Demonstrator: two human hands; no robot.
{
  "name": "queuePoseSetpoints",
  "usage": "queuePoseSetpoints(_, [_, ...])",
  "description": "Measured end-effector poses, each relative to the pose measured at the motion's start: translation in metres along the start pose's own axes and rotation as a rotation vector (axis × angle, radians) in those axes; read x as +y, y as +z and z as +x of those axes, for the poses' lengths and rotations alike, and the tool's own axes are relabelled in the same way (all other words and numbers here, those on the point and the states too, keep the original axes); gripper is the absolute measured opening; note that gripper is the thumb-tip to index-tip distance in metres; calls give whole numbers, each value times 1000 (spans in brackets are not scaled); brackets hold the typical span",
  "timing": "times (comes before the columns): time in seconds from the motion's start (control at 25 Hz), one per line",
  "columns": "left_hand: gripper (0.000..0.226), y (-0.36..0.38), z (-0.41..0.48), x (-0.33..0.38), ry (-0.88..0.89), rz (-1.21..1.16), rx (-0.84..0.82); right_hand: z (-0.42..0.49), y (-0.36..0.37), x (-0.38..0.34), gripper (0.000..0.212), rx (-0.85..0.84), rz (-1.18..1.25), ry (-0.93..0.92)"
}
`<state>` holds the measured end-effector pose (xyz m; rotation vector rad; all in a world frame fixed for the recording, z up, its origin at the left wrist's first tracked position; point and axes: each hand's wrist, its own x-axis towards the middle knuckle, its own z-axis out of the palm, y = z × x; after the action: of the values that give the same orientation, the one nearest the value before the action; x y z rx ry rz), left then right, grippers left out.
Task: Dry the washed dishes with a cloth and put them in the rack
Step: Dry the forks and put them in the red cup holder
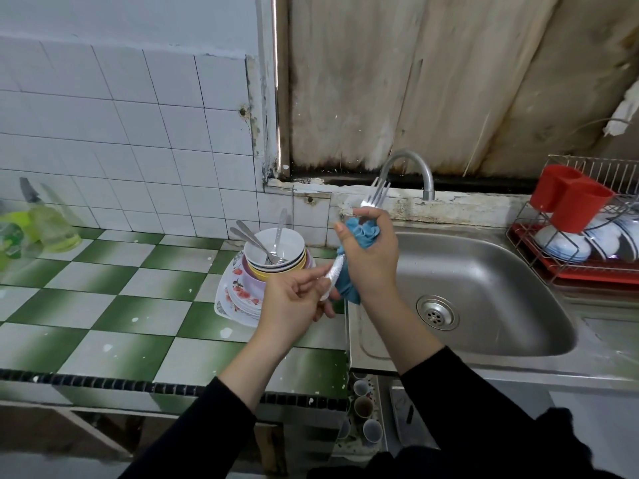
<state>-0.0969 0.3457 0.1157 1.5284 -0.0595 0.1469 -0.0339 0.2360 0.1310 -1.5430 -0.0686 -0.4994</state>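
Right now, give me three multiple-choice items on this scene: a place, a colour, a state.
1. From the sink, the rack stands: A left B right C inside
2. The cloth is: A red B white C blue
3. The fork is: A lying in the sink B held by both hands C in the rack
1 B, it stands past the sink's right rim; 2 C, blue folds show in the right hand; 3 B, the left hand pinches its handle, tines up.

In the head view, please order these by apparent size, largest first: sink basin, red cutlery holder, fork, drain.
1. sink basin
2. red cutlery holder and fork: unsure, fork is nearer, partly wrapped in cloth
3. drain
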Motion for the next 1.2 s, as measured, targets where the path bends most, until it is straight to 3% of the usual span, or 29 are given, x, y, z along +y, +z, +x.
queuePoseSetpoints(0.16, [31, -13, 7, 7, 33, 204, -63, 6, -8, 3, 31, -105, -31, -45])
queuePoseSetpoints(0.28, [36, -30, 28, 27, 81, 155, 60, 5, -11, 5, 31, -317, -100, -61])
queuePoseSetpoints(0.48, [51, -30, 48, 44, 236, 160, 21, -7, -2, -2, 30, -571, -97, -90])
queuePoseSetpoints(0.64, [58, -30, 55, 38, 247, 133, 159, -11, 2, -7, 30, -619, -54, -59])
queuePoseSetpoints(0.88, [51, -42, 66, 44, 318, 25, 344, -25, -2, -3, 34, -698, -77, -72])
queuePoseSetpoints(1.08, [49, -48, 72, 40, 274, 47, 357, -20, -2, -2, 36, -720, -147, -121])
queuePoseSetpoints(1.2, [50, -38, 67, 33, 255, 114, 302, -12, 12, -9, 34, -609, -119, -97])
